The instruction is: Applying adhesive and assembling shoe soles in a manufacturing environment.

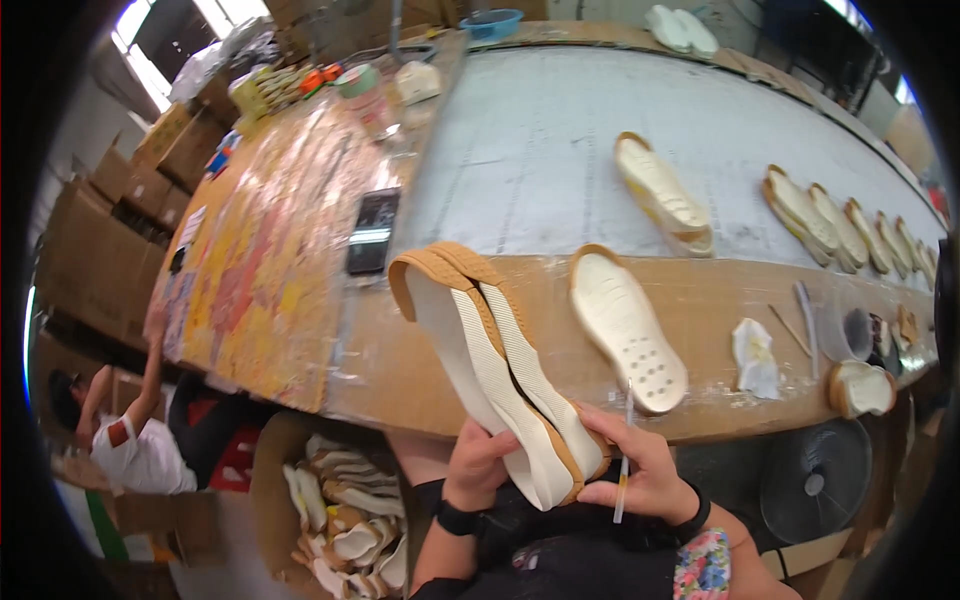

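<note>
A pair of white shoe soles (505,365) with tan edging is held up tilted before me, the two pressed side by side. My left hand (475,465) is closed round the lower left side of the pair. On the other side, my right hand (645,465) grips the heel end, and a thin, clear-and-white, brush-like stick (622,480) also sits between its fingers. Just beyond, a single white sole (620,310) lies on the table with its dotted inner side up. Another pair of soles (660,190) rests farther back.
Several soles (805,215) line the right side. Nearby lie a stained white cloth (755,358) and a plastic cup (845,330). A phone (373,230) is on the left. Below stand a carton of soles (270,490) and a fan (815,483). Another person (140,440) sits at far left.
</note>
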`<state>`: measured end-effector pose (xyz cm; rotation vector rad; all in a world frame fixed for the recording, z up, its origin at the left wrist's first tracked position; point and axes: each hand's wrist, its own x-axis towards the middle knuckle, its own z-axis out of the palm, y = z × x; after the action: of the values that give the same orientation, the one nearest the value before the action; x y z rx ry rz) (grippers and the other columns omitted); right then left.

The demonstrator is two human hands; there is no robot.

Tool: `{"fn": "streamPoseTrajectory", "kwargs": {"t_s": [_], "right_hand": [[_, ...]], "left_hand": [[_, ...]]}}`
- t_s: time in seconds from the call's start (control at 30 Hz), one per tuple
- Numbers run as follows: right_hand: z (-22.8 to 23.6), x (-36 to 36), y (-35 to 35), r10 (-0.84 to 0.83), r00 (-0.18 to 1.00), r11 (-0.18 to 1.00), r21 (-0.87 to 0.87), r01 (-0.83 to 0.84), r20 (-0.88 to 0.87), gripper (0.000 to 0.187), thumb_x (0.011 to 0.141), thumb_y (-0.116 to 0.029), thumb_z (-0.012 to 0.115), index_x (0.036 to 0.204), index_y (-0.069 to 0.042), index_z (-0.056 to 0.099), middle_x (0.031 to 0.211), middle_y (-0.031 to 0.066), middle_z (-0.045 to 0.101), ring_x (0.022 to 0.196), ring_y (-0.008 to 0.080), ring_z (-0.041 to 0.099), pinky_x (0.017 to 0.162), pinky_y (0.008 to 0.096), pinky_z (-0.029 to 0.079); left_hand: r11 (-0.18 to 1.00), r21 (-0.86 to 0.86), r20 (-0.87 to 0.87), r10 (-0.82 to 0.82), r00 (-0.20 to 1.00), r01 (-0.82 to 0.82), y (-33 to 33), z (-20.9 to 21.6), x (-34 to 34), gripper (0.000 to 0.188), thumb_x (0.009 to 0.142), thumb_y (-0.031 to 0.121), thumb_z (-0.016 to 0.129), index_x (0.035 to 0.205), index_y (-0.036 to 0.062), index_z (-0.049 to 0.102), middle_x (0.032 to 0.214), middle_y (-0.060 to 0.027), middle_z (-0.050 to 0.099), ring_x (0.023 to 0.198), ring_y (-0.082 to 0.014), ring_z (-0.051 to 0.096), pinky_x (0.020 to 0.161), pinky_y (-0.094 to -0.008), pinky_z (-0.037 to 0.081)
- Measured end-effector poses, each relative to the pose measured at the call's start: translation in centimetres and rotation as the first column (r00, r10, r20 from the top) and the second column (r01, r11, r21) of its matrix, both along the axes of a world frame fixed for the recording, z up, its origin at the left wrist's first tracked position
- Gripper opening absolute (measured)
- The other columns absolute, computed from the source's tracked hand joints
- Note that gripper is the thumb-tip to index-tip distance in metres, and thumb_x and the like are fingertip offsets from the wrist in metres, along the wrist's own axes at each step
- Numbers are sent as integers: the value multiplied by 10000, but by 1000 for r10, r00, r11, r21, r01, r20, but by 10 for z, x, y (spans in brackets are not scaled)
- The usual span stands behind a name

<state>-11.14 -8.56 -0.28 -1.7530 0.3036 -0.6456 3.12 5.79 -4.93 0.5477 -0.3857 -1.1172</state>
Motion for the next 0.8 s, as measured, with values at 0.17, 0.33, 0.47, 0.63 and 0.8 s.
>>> {"fn": "streamPoseTrajectory", "kwargs": {"t_s": [0.17, 0.33, 0.47, 0.63, 0.8], "right_hand": [[-20, -17, -44, -390, 919, 916, -128, 380, -65, 303, 811, -116, 564, 1094, -18, 521, 1042, 141, 566, 955, 225, 545, 832, 295, 411], [-63, -12, -65, -318, 915, 942, 25, 334, -250, 252, 887, -167, 452, 1068, -14, 538, 977, 110, 594, 905, 172, 552, 810, 277, 413], [-50, 11, -64, -55, 966, 975, 195, 106, -255, 249, 898, -190, 437, 1033, -10, 545, 907, 93, 594, 859, 157, 542, 777, 288, 419], [-70, 64, -187, -686, 728, 686, -323, 652, 12, 237, 846, -197, 500, 994, -20, 550, 866, 153, 600, 802, 287, 569, 727, 360, 434], [-91, 66, -293, -786, 584, 605, -441, 663, -201, 273, 699, -179, 602, 931, -35, 599, 797, 153, 622, 730, 264, 597, 670, 342, 462]], "left_hand": [[967, 247, -28, 79, 996, -69, -44, 31, -18, 570, 772, 59, 607, 1254, 25, 304, 1166, -107, 478, 1056, -209, 492, 884, -329, 414], [934, 320, 62, 150, 987, -162, -83, 21, -29, 528, 798, 17, 546, 1254, 35, 282, 1155, -106, 474, 1031, -199, 503, 864, -327, 433], [925, 306, 206, 165, 964, -224, -89, 14, -23, 637, 798, -9, 528, 1312, 70, 159, 1191, -100, 407, 1065, -170, 446, 889, -308, 392], [890, 350, 310, 184, 933, -292, -82, 6, -11, 690, 799, -29, 500, 1343, 76, 89, 1204, -103, 387, 1058, -167, 438, 892, -298, 379], [916, 346, 242, 123, 962, -205, -83, 17, -10, 684, 805, -23, 494, 1348, 71, 88, 1224, -109, 377, 1075, -167, 432, 900, -291, 372]]}}
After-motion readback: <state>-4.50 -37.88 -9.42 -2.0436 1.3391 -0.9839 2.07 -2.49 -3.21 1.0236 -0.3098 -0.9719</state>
